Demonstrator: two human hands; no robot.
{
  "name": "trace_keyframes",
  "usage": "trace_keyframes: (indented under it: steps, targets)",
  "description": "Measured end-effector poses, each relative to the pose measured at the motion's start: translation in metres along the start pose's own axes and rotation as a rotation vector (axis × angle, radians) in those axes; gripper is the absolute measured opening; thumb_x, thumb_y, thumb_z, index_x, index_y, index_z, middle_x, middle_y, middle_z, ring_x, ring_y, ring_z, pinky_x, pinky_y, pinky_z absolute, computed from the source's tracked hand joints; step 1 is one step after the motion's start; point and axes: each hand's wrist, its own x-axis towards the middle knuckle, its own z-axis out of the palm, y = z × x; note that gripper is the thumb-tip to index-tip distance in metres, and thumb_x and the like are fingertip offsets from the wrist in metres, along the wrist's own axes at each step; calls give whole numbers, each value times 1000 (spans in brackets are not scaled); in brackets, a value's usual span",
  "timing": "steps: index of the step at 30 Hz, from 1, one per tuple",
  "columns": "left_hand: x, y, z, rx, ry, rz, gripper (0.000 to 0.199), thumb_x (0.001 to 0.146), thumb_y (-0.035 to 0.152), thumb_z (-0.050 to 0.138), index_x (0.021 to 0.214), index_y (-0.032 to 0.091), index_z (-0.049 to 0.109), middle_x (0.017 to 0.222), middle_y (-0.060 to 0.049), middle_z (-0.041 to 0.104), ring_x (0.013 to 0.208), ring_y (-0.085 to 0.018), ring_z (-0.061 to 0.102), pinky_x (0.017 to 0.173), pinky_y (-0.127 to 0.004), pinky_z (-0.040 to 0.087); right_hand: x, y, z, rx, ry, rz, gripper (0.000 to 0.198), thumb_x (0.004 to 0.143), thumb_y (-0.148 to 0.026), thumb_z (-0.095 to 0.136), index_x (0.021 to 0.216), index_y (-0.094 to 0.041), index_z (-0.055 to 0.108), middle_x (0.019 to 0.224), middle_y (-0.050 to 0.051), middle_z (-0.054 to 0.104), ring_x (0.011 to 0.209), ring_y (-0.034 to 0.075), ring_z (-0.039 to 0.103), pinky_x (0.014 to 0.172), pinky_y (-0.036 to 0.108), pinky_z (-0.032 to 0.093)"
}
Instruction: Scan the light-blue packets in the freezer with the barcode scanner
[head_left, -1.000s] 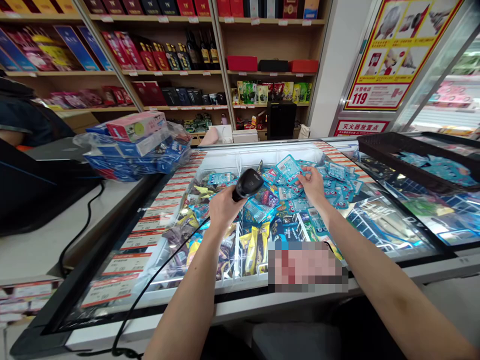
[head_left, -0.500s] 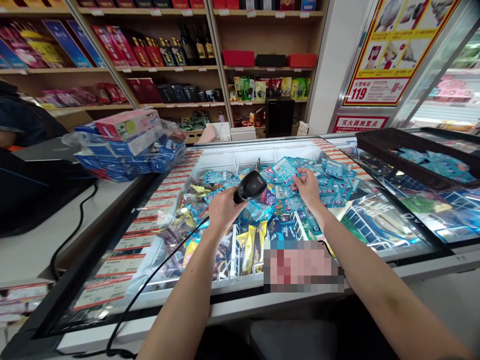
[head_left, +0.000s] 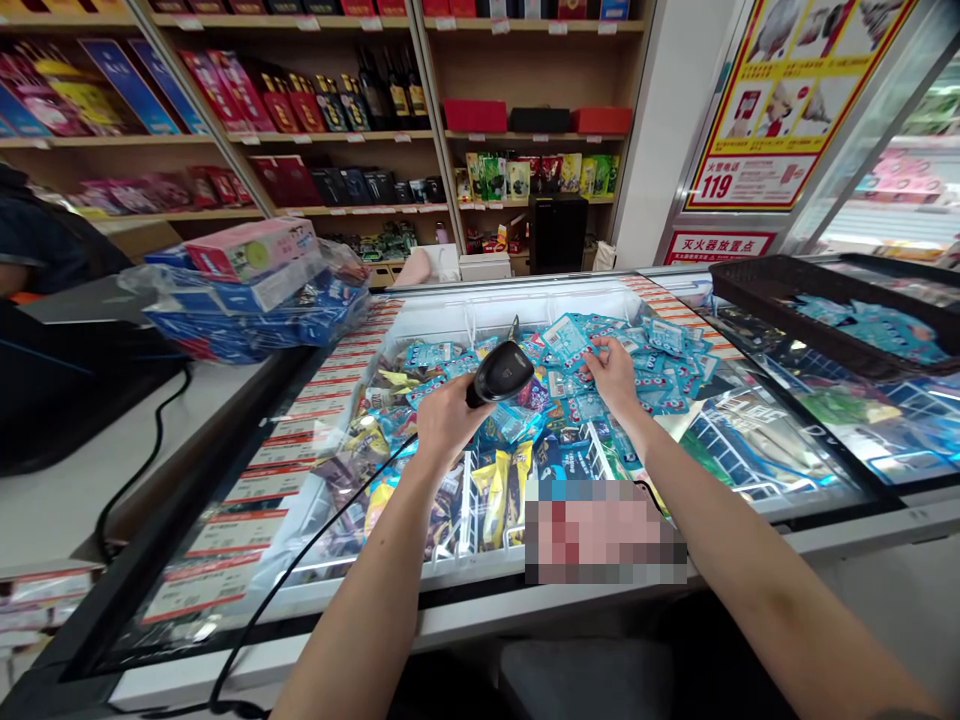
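My left hand (head_left: 448, 418) is wrapped round the handle of a black barcode scanner (head_left: 505, 374), whose cable runs down to the left. To its right, my right hand (head_left: 613, 376) pinches a light-blue packet (head_left: 566, 341) by its right edge; a white barcode label shows on it. The scanner's head faces towards that packet, a short way apart from it. Many similar blue packets (head_left: 667, 385) lie in a heap around and under my right hand, on the glass top of a chest freezer (head_left: 480, 612).
Wrapped ice creams (head_left: 501, 490) show through the glass. A blurred-out flat object (head_left: 604, 535) lies at the front edge. Plastic-wrapped boxes (head_left: 251, 285) stand on the left, a brown basket (head_left: 817, 310) with blue packets on the right. A person's dark sleeve (head_left: 45, 235) is at far left.
Almost nothing differs. The view has shifted very slightly, and both hands keep their holds on the scanner and the packet.
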Motion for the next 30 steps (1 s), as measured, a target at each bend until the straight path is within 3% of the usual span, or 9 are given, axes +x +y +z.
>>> trace_keyframes:
  steps: [13, 20, 30]
  targets:
    - [-1, 3, -3, -83, -12, 56, 35, 76, 43, 58, 103, 23, 68, 94, -4, 72, 81, -21, 65, 61, -24, 37, 0, 5, 1, -12, -1, -37, 35, 80, -46, 55, 105, -23, 50, 64, 1, 63, 63, 25, 67, 59, 39, 53]
    - [0, 0, -4, -78, -4, 19, 36, 76, 45, 58, 104, 25, 67, 94, -4, 73, 84, -22, 65, 62, -25, 39, -1, -1, -1, 22, 28, -14, 41, 78, -49, 57, 108, -21, 50, 62, 1, 61, 62, 25, 67, 56, 38, 54]
    - [5, -14, -11, -13, 26, -86, 37, 76, 49, 58, 101, 23, 67, 93, -6, 72, 90, -25, 65, 65, -27, 41, 11, 5, -29, 177, 233, 61, 54, 79, -52, 53, 120, -18, 49, 73, 6, 66, 68, 25, 69, 64, 41, 57]
